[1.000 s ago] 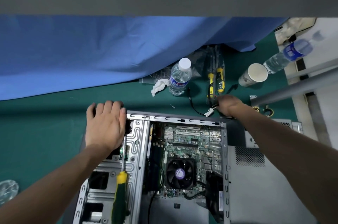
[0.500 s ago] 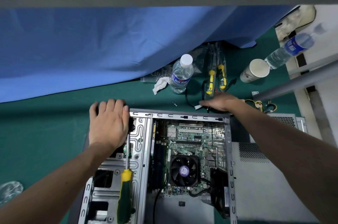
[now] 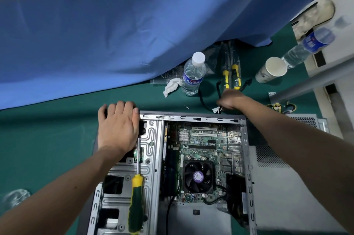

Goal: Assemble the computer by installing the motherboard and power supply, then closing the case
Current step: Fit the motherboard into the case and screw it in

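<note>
**Open case on green bench, one hand on its corner, other hand at a cable**

Across upper left of frame: wide blue cloth (image 3: pixel 107 47), draped down onto green bench (image 3: pixel 42 142). Lower centre: open grey metal computer case (image 3: pixel 247 160), lying on its side. Inside, centre to right: green motherboard (image 3: pixel 203 144) with black round cooler fan (image 3: pixel 198 176). Lower right, just beside case: perforated grey side panel (image 3: pixel 283 192). Left hand (image 3: pixel 117 127) flat on upper-left corner of case, grip spread, fingers over the edge. Green-and-yellow screwdriver (image 3: pixel 136 202) lying on silver drive cage, lower left of case. Above case: clear water bottle with blue label (image 3: pixel 192 75), upright; white paper cup (image 3: pixel 272 70) to its right. Right hand (image 3: pixel 229 98) just above case's top edge, grip pinching black cable with white connector (image 3: pixel 216 109).
</note>
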Demonstrator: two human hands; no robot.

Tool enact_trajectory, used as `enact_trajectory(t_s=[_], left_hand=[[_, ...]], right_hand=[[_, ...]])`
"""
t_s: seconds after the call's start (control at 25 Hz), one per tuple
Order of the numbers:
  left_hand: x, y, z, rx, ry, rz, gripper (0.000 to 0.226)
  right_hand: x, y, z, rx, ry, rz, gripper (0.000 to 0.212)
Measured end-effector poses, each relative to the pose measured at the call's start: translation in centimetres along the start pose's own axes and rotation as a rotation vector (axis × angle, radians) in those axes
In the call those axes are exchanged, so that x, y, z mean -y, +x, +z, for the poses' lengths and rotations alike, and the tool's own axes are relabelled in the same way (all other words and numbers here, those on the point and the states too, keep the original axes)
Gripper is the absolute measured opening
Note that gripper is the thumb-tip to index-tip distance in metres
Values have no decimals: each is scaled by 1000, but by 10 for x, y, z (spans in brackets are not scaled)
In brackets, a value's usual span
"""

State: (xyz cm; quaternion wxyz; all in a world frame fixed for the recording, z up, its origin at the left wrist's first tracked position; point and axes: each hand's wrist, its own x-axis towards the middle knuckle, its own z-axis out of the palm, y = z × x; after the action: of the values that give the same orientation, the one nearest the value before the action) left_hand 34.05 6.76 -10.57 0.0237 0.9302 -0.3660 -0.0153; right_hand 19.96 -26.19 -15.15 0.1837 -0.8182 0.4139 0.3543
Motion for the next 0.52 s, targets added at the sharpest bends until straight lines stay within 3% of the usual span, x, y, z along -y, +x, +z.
enact_trajectory(t_s=[0.28,0.52], left_hand=[[2,-2,-1,-7,-3,24,43],[3,-1,-2,1,-2,37,44]], right_hand=[[-22,-63,-40,-412,119,-20,43],[-36,-135,-61,-647,371,-67,31]])
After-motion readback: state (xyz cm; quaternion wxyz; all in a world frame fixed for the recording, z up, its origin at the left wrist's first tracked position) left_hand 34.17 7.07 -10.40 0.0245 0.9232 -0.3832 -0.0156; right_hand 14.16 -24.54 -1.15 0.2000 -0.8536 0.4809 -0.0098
